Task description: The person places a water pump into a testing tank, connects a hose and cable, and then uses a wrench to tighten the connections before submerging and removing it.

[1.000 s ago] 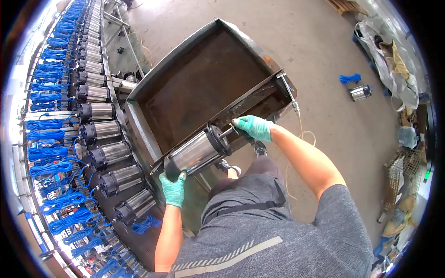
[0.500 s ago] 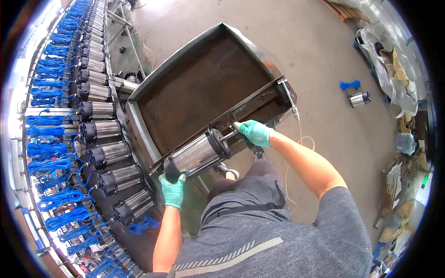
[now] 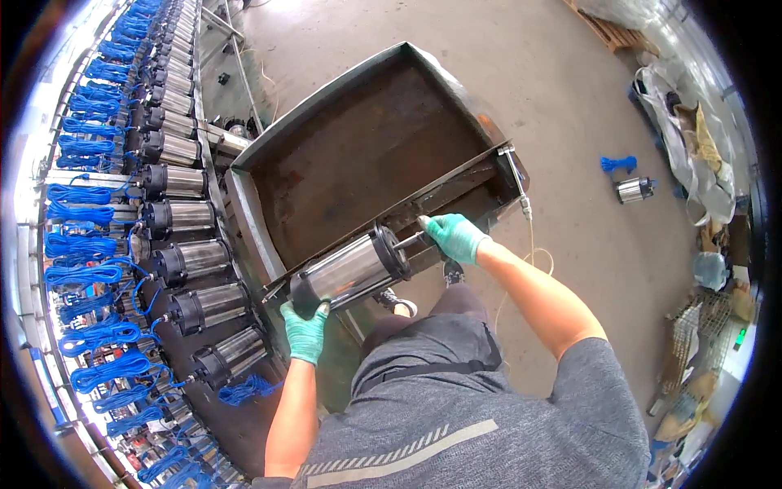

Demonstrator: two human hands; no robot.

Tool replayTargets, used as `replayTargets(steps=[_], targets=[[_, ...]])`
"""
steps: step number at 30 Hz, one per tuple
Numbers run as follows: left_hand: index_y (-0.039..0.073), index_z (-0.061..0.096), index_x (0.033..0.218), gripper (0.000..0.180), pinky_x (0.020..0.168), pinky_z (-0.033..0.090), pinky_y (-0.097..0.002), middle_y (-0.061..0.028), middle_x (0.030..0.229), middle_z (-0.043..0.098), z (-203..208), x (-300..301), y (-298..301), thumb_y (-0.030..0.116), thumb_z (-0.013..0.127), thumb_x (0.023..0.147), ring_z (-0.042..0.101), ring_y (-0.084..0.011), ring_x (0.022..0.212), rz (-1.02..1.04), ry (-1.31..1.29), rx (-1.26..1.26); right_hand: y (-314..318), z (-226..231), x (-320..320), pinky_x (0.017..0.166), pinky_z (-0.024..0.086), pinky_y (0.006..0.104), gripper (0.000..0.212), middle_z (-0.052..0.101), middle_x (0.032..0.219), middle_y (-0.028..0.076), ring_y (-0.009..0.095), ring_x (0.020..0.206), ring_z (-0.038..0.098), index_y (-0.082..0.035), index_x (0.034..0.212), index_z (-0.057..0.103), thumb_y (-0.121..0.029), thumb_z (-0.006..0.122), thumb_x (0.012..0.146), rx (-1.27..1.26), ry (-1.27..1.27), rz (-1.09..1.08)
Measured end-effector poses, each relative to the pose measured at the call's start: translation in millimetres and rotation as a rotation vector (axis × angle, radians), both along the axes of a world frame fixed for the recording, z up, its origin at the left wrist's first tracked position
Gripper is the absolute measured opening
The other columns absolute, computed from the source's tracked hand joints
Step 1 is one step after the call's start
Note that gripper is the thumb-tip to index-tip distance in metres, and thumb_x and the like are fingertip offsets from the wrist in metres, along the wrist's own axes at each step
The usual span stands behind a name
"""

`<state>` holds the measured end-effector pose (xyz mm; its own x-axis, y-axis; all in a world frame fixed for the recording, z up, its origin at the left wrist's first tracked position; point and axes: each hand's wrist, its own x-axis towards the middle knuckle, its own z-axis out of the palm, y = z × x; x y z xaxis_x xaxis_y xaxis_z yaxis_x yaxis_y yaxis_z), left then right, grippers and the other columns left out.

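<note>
A shiny steel motor cylinder [image 3: 340, 269] with black end caps lies slantwise across the near edge of a metal trough [image 3: 259, 232]. My left hand [image 3: 306, 332], in a green glove, grips the black cap at its lower-left end, with the thumb on top. A thin metal shaft [image 3: 411, 240] sticks out of the black flange at the other end. My right hand [image 3: 454, 237], gloved too, is closed round the outer end of this shaft; the fingers' undersides are hidden.
Similar steel motors [image 3: 195, 259] with coiled blue cables [image 3: 77, 244] line a long rack on my left. A metal fitting with a thin hose [image 3: 521, 191] sits at the trough's right corner. Another motor [image 3: 634, 190] lies on the floor at right, near wrapped goods [image 3: 688, 138].
The view has shifted slightly, so the trough sits a little further right. Both hands keep their grip on the motor, which stays in nearly the same place against the trough.
</note>
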<state>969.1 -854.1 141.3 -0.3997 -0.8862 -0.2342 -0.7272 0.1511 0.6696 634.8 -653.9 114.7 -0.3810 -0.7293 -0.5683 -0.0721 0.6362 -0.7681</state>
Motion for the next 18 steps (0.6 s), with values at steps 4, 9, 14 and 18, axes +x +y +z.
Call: replayTargets(steps=[4,9,14,18], targets=[[0.0,0.044,0.124,0.066,0.091,0.047,-0.0337,-0.011,0.111,0.06,1.2,-1.0,0.4,0.021,0.088,0.079,0.056,-0.021,0.1,0.005,0.022,0.003,10.8,5.3,0.3,0.091,0.052,0.0434,0.051,0.067,0.116,0.018,0.036,0.103,0.066,-0.007,0.14,0.051,-0.032,0.062,0.097,-0.393,0.153,0.136],[0.001,0.043,0.121,0.064,0.088,0.051,-0.0348,-0.0119,0.106,0.064,2.9,-1.6,2.4,0.017,0.088,0.078,0.06,-0.0203,0.095,-0.012,0.024,-0.03,-22.6,3.1,12.8,0.089,0.051,0.0399,0.044,0.072,0.108,0.02,0.031,0.097,0.068,0.001,0.122,0.066,-0.036,0.056,0.101,-0.084,-0.081,-0.167],[-0.001,0.042,0.125,0.068,0.092,0.051,-0.0343,-0.0131,0.112,0.063,-2.5,4.9,-2.5,0.017,0.088,0.078,0.06,-0.021,0.1,0.012,0.022,0.047,-14.9,18.6,0.1,0.098,0.05,0.0436,0.039,0.066,0.12,0.024,0.041,0.115,0.061,-0.002,0.127,0.062,-0.027,0.052,0.099,-0.136,0.151,0.095],[0.0,0.042,0.123,0.065,0.093,0.051,-0.0341,-0.0129,0.114,0.065,-10.6,9.3,-5.0,0.014,0.087,0.078,0.063,-0.02,0.102,0.012,0.042,0.04,2.0,15.1,-13.5,0.094,0.053,0.0406,0.035,0.065,0.121,0.016,0.037,0.109,0.064,-0.006,0.127,0.064,-0.015,0.061,0.093,-0.496,0.535,0.413]])
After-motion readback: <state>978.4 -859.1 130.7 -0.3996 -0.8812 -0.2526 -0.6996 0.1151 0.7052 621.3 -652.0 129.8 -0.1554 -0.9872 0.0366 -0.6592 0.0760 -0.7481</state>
